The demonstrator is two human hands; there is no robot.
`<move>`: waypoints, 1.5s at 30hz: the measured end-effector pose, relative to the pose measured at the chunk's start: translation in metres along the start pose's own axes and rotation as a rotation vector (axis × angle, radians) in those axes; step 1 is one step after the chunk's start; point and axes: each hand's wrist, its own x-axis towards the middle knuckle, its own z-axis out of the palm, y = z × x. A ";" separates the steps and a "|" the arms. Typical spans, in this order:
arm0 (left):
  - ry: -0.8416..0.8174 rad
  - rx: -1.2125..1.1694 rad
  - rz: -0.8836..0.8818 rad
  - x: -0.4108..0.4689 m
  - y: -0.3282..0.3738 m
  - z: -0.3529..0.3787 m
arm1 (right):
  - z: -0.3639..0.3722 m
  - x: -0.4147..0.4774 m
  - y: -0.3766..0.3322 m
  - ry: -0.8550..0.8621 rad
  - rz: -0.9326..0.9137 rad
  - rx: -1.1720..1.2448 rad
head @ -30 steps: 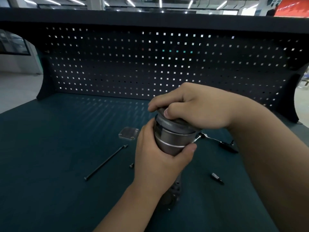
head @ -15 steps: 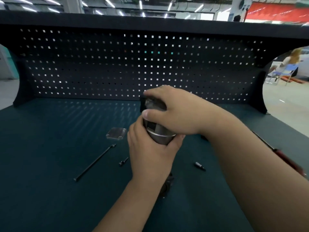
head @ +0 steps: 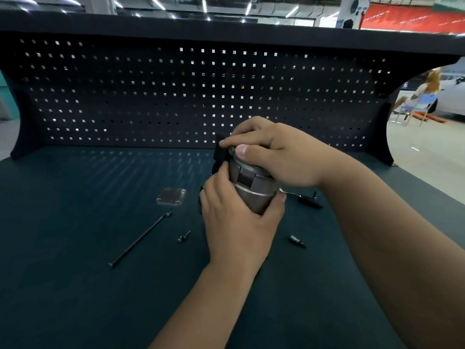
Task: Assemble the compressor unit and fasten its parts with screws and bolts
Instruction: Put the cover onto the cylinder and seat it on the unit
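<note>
You are standing at a workbench in a factory-style workshop hall. A dark perforated pegboard [head: 151, 96] closes off the back of the bench. In front of it a dark green mat [head: 75, 273] carries a long bolt [head: 141, 239], a square metal plate [head: 171, 196] and a short screw [head: 183, 236]. Above the pegboard run ceiling strip lights [head: 205, 6] and a red banner [head: 402, 18]. Past its right end lies open floor [head: 427, 147] with a blue chair [head: 425, 100].

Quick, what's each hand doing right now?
Left hand: grips the compressor body around its middle.
Right hand: fingers curled over its top end, gripping it.
</note>
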 end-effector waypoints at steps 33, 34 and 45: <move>-0.023 -0.376 -0.042 -0.009 -0.027 -0.027 | 0.035 0.036 -0.067 -0.252 -0.044 -0.437; -0.020 -0.378 -0.045 -0.008 -0.027 -0.027 | 0.038 0.037 -0.066 -0.237 -0.037 -0.455; -0.032 -0.378 -0.044 -0.009 -0.029 -0.028 | 0.005 0.044 -0.068 -0.189 0.005 -0.219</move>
